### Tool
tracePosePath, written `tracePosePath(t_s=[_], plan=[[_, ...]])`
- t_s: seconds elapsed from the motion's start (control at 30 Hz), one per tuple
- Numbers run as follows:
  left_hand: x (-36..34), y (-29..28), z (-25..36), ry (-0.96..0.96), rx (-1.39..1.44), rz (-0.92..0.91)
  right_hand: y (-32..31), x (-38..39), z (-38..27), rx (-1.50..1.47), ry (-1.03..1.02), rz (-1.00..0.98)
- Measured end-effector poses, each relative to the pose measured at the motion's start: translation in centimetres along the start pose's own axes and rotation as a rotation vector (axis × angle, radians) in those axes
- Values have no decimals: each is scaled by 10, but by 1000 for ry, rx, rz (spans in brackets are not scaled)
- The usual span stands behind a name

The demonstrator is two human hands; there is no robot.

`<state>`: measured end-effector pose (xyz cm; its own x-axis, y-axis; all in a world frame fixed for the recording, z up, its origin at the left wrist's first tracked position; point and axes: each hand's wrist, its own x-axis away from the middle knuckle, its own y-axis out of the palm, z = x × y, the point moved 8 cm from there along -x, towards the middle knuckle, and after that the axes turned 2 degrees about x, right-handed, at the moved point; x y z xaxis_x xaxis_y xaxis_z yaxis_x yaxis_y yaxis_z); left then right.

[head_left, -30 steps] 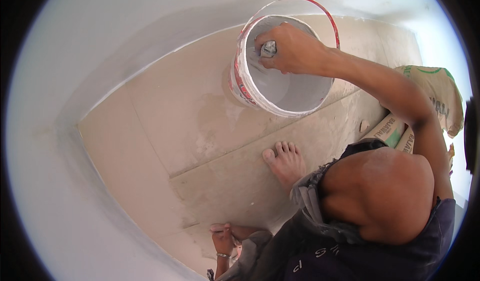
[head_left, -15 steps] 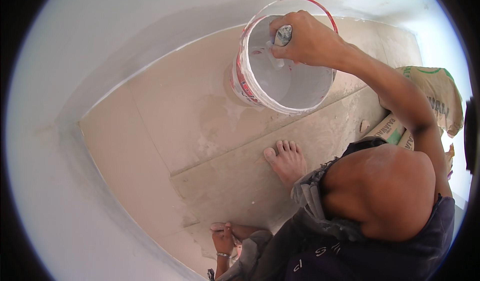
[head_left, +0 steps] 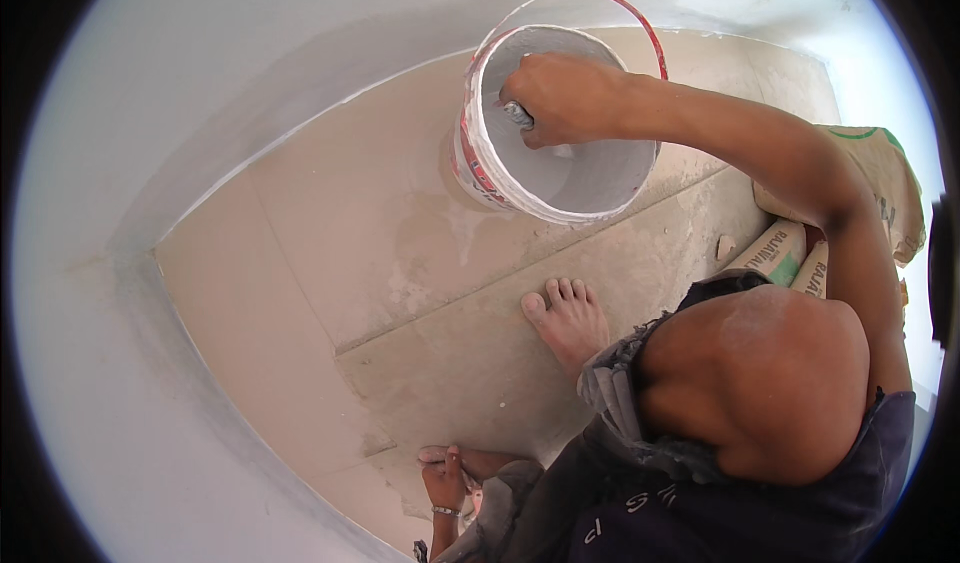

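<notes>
Right hand: the right hand (head_left: pixel 565 98) is closed in a fist, fingers curled round a grubby grey tool handle (head_left: pixel 517 115); it hangs within the mouth of the bucket, toward the left side of the opening.
Tool: only the handle's end pokes out at the left edge of the fist; a whitish patch shows just under the fingers, too blurred to name.
Bucket: the white-and-red bucket (head_left: pixel 605 175) surrounds the right hand, its inside smeared pale grey, its rim crusted white.
Bail: the red-and-white bail (head_left: pixel 640 28) arches up beyond the right hand, on the wall side.
Left hand: the left hand (head_left: pixel 443 483) is well apart from the right one, nearer the body and to its left, by the toes of the left foot (head_left: pixel 432 454); cannot tell how its fingers are set.
Bracelet: a bracelet (head_left: pixel 446 511) circles the wrist just behind the left hand.
Right foot: the bare right foot (head_left: pixel 572 321) rests on the floor (head_left: pixel 290 273), on the body side of the right hand.
Sacks: brown paper sacks (head_left: pixel 893 198) lie to the right of the right hand, partly behind the forearm (head_left: pixel 720 128).
</notes>
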<state>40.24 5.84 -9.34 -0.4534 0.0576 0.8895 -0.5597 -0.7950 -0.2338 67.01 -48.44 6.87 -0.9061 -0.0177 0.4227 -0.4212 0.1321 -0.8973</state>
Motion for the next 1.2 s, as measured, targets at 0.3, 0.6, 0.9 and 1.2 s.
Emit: tracePosePath(t_s=[0.3, 0.6, 0.9, 1.2], plan=[[0, 0, -1, -18, 20, -13, 14, -4, 3, 1, 66, -145], [0, -3, -3, 17, 6, 18, -46, 8, -21, 11, 106, -51], [-6, -3, -8, 63, -34, -1, -5, 8, 3, 43, 47, -1], [-1, 0, 0, 7, 3, -7, -32, 9, -1, -22, 112, 14]])
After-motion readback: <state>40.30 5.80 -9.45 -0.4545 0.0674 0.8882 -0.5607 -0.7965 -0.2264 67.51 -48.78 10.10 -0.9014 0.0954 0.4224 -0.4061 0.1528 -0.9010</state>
